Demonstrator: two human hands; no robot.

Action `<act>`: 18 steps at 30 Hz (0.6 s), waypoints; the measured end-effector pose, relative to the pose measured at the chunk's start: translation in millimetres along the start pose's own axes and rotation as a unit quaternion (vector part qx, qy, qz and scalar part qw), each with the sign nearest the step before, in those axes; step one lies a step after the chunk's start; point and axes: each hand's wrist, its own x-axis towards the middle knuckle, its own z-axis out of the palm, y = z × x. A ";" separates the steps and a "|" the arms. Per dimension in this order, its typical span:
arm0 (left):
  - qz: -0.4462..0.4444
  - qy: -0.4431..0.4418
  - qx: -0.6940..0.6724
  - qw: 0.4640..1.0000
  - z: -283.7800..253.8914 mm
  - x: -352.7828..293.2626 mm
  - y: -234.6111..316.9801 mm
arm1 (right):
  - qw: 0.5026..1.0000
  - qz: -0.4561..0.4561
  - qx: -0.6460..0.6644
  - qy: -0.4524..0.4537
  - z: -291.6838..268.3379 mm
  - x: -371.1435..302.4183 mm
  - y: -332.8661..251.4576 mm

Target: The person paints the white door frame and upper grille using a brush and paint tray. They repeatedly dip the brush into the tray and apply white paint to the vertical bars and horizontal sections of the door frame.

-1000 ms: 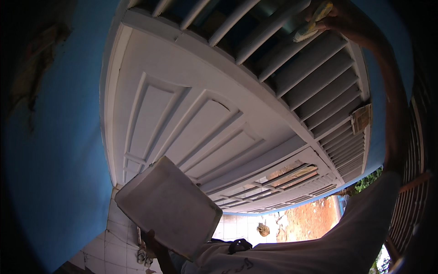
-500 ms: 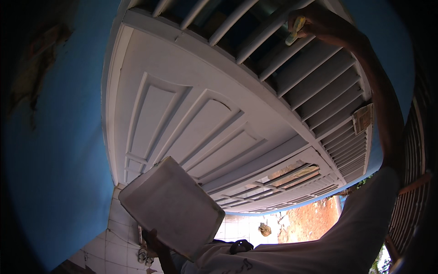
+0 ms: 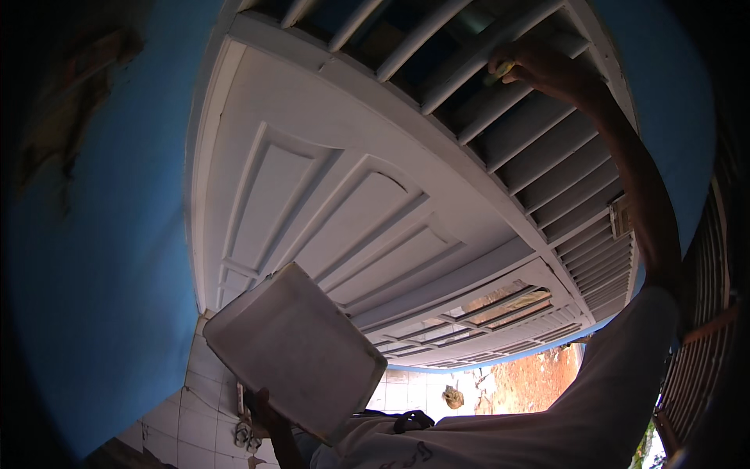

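Observation:
My right hand (image 3: 547, 70) is raised at the white slats (image 3: 539, 144) at the top of the door. Its fingers are closed on a small yellow and pale-green handle-like thing (image 3: 500, 73); its far end is blurred against the slats, so I cannot tell its kind. Low on the left, my left hand (image 3: 268, 416) grips the lower edge of a pale rectangular container (image 3: 297, 352) with rounded corners. This container is tilted in front of the white panelled door (image 3: 344, 195), and its inside does not show.
Blue walls (image 3: 117, 313) flank the door. A small framed piece (image 3: 619, 217) sits by the slats, partly behind my right forearm. Sandals (image 3: 246, 434) lie on the tiled floor (image 3: 195, 406). Barred metalwork (image 3: 707, 352) stands at right, and a brownish bundle (image 3: 452, 397) lies beyond me.
My right hand has moved down along the slats, and the thing in it has turned. The view has shifted slightly. My left hand still holds the container in nearly the same place.

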 end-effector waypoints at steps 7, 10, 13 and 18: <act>-0.028 -0.017 -0.049 0.998 -13.3 4.6 -6.0 | 0.986 0.112 0.099 -0.078 -53.3 -6.4 -40.2; -0.024 -0.019 -0.049 0.998 -29.3 11.4 -19.0 | 0.977 0.129 0.152 -0.080 -78.7 -20.5 -51.8; -0.005 0.005 -0.037 0.999 -16.7 8.7 -13.6 | 0.997 0.024 0.069 0.002 -71.2 -23.2 -30.7; -0.023 -0.026 -0.018 0.999 9.4 0.5 12.2 | 1.000 0.005 -0.012 0.014 -6.4 -11.7 -4.8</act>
